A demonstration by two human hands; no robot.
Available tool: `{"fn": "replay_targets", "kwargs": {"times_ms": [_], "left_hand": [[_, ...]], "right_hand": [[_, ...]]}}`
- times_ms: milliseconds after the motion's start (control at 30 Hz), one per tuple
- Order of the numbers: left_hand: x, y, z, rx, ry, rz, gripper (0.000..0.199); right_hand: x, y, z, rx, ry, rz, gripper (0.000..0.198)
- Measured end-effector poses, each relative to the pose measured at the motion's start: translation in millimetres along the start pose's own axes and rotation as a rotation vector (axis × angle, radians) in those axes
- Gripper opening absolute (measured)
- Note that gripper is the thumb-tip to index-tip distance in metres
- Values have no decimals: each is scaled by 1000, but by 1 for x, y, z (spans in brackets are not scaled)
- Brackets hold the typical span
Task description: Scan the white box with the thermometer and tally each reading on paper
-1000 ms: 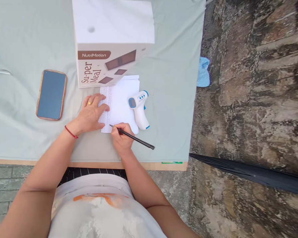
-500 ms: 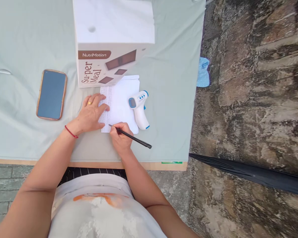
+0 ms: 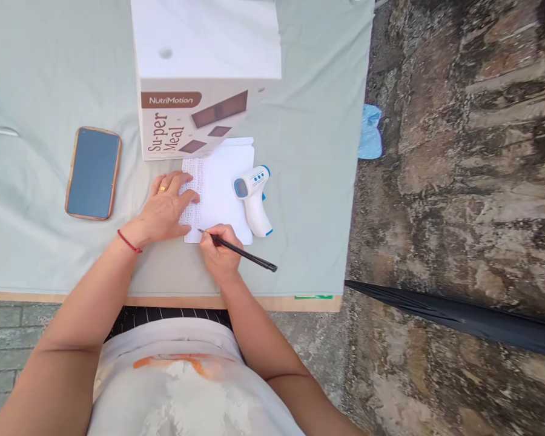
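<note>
A white sheet of paper (image 3: 222, 175) lies on the cloth, with small rows of writing along its left side. My left hand (image 3: 167, 206) rests open over that left edge, fingers spread; a ring and a red cord bracelet are on it. Between the fingers of my right hand (image 3: 221, 254) is a black pen (image 3: 245, 253), its tip at the lower left of the paper near the written rows. A white and blue infrared thermometer (image 3: 254, 203) lies across the paper's right edge, a little above my right hand.
A large white NutriMotion box (image 3: 209, 115) stands just beyond the paper. To the left lies a phone (image 3: 93, 173) in a brown case. The pale green tablecloth (image 3: 313, 200) ends at the right, beside a stone wall (image 3: 458, 181), a blue cloth (image 3: 370, 132) and a black strip (image 3: 454, 318).
The whole view has shifted very slightly. Both hands keep nearly the same place, and the pen tip stays at the lower left of the paper.
</note>
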State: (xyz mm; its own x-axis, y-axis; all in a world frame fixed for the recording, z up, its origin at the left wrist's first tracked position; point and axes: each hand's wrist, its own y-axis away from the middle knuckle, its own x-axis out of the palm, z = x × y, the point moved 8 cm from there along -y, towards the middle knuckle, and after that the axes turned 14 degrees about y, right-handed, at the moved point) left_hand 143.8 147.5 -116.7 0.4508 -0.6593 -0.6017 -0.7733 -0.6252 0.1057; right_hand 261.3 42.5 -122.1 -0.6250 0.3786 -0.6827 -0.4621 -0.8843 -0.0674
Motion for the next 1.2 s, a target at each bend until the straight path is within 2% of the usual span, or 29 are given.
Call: {"fn": "replay_targets", "kwargs": {"times_ms": [167,333,467,633,700,767,867,900,933,1000,1067,1133,1200], "left_hand": [[0,0,-1,4,2,1,48],[1,1,0,-2,-5,6,50],[0,1,0,12,1,-2,49],[-1,-1,-1,27,1,-48,44],[-12,-1,0,39,61,-187,28],[-35,5,4,68,150,-462,12],[-71,30,15,146,223,-961,23],[-78,38,20,159,234,-1074,27],[-82,42,27,153,251,-1137,31],[-83,36,43,106,311,-1107,47],[-77,20,58,54,387,-941,70],[-69,4,70,16,437,-777,86],[-65,-6,76,-15,429,-677,93]], "right_hand": [[-4,2,-2,2,-13,-65,9],[-3,2,-3,-9,5,-60,8],[-3,2,4,-65,19,-60,9],[-13,4,11,-165,32,-136,11],[-20,3,7,-220,79,-165,7],[-22,-1,1,-287,188,-140,12],[-17,-6,-11,-354,323,-26,28],[-14,-7,-14,-369,343,3,32],[-13,-8,-15,-389,351,21,36],[-11,-7,-11,-448,347,33,42],[-15,-8,-7,-477,334,-1,44],[-28,-15,-13,-404,359,-91,40],[-40,-27,-29,-245,461,-151,38]]}}
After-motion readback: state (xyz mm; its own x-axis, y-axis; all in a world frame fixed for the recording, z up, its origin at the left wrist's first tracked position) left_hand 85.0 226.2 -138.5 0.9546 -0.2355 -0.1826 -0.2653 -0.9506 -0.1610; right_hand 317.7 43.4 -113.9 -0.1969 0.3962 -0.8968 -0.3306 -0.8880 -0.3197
